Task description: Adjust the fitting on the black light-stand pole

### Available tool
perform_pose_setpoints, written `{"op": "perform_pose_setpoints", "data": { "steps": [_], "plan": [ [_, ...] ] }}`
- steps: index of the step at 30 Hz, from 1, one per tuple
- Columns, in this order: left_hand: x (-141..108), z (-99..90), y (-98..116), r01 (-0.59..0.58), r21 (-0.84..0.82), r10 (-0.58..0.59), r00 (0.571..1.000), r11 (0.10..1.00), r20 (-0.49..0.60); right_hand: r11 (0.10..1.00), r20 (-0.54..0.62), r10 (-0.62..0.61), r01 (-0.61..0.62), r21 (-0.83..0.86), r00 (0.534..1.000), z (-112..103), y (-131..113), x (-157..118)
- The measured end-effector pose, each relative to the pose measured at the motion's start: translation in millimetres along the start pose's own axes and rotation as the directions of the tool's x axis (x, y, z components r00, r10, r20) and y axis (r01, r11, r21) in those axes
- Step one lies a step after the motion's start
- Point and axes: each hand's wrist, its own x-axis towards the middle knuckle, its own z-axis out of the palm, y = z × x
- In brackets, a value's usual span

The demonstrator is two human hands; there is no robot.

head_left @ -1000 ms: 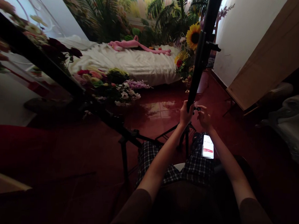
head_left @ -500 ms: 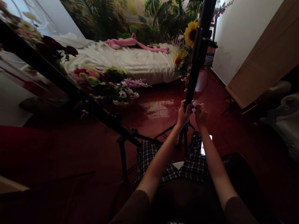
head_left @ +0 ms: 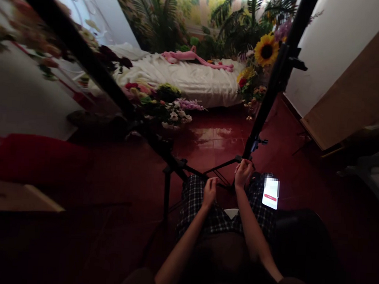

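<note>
My left hand [head_left: 210, 192] is above my lap, its fingers bent and pressed together; what they hold, if anything, is hidden. Just below the bottom of a black stand's pole [head_left: 264, 108] is my right hand [head_left: 243, 173], with fingers curled in; I cannot make out anything inside them or whether they touch the stand. A clamp knob [head_left: 262, 141] sticks out to the right of the pole, apart from both hands. The stand's splayed legs [head_left: 222, 165] rest on the floor in front of my knees. On my right thigh lies a lit phone [head_left: 270, 194].
A second black stand [head_left: 115, 90] slants across the left. Ahead is a bed with a white cover [head_left: 193, 80] and a pink plush toy [head_left: 194, 56]. Flowers [head_left: 166, 104] and a sunflower [head_left: 266, 50] are near it. At right leans a wooden board [head_left: 356, 88].
Both hands have come off the pole and its knob and moved down towards my lap, the left one further. The view has shifted left, and more of the phone shows.
</note>
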Motion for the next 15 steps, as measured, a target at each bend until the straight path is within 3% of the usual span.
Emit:
{"op": "perform_pose_setpoints", "data": {
  "steps": [2, 4, 6, 8, 9, 12, 14, 15],
  "plan": [
    [15, -39.6, 6, -0.012, -0.020, 0.007, 0.971, 1.000, -0.241, 0.994, 0.034, 0.051, -0.054, 0.095, 0.998, 10, -4, -12],
    [37, -79.2, 27, -0.084, -0.004, 0.072, 0.882, 0.996, -0.466, 0.987, 0.126, 0.069, -0.085, 0.134, 0.990, 20, -10, -26],
    [60, -115.0, 55, -0.182, 0.051, 0.174, 0.768, 0.982, -0.616, 0.982, 0.223, 0.078, -0.113, 0.150, 0.972, 29, -16, -40],
    [80, -142.6, 85, -0.280, 0.125, 0.293, 0.707, 0.952, -0.644, 0.980, 0.325, 0.072, -0.127, 0.151, 0.943, 35, -19, -55],
    [89, -152.3, 100, -0.324, 0.151, 0.344, 0.700, 0.934, -0.626, 0.979, 0.370, 0.069, -0.133, 0.151, 0.926, 39, -20, -62],
    [111, -164.4, 134, -0.436, 0.192, 0.471, 0.735, 0.879, -0.488, 0.963, 0.501, 0.111, -0.216, 0.159, 0.859, 54, -25, -78],
    [124, -161.2, 148, -0.483, 0.169, 0.507, 0.761, 0.859, -0.404, 0.934, 0.618, 0.180, -0.330, 0.136, 0.765, 70, -33, -85],
    [130, -157.6, 152, -0.497, 0.152, 0.515, 0.770, 0.854, -0.377, 0.910, 0.684, 0.226, -0.400, 0.106, 0.694, 80, -39, -86]
  ]
}}
